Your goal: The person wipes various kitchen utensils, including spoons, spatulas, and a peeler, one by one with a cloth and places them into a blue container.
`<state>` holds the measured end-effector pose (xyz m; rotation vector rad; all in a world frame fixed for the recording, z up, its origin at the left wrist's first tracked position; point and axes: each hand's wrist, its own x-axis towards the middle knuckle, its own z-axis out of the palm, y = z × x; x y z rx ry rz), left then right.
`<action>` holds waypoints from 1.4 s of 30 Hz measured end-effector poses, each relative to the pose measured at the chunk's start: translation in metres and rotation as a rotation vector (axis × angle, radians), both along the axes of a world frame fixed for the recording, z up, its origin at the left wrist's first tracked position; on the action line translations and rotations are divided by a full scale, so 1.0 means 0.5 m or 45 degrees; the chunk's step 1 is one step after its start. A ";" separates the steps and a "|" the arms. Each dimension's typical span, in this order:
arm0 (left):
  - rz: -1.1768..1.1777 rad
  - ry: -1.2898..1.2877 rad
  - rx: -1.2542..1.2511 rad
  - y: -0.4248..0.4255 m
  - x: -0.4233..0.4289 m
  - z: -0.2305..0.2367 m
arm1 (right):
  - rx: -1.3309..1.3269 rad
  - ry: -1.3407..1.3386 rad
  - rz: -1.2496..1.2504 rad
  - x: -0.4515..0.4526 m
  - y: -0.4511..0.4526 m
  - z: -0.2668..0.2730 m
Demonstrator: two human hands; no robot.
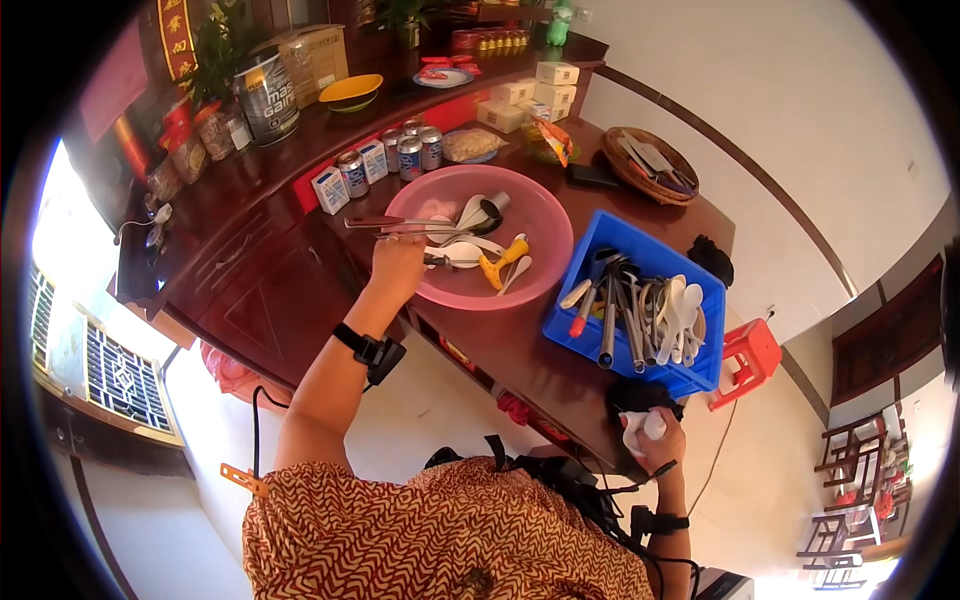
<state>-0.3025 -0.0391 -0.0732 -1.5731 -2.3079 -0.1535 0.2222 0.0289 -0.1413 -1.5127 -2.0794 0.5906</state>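
My left hand [397, 264] is at the left rim of a pink plastic basin [551, 262]. Its fingers touch or lie against the utensil handles there; whether they grip one is hidden. Inside the basin are a dark ladle [491, 217], white spoons [461, 253] and a yellow-handled peeler-like tool [504, 262]. My right hand [664, 442], low at the table's front edge, is closed around a crumpled white cloth [637, 435]. Just beyond it stands a blue plastic crate [637, 236] holding many metal and plastic utensils [637, 307], their handles mostly toward me.
Behind the basin stand drink cans [409, 157], small cartons [330, 189] and a bagged food on a plate [472, 145]. A wicker basket [611, 150] with knives sits at the back right. Black cloth [711, 259] lies by the crate; a red stool [754, 352] is beyond the table.
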 end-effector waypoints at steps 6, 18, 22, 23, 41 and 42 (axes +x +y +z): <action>-0.098 -0.012 -0.191 0.020 0.014 0.018 | -0.010 -0.037 -0.048 -0.008 -0.014 0.014; -0.006 -0.319 0.133 -0.088 0.055 0.177 | 0.085 -0.009 -0.030 -0.009 -0.014 0.011; -0.346 -1.009 0.532 -0.116 0.082 0.150 | 0.106 -0.024 -0.058 -0.006 -0.011 0.004; -0.260 -1.402 0.420 -0.118 0.120 0.152 | 0.113 -0.016 -0.066 0.000 -0.011 0.001; -1.362 -1.432 0.031 -0.002 0.736 0.100 | -0.193 2.073 0.379 0.101 -0.034 0.187; -1.315 -1.357 -0.069 -0.006 0.751 0.090 | -0.188 1.896 0.251 0.062 -0.061 0.217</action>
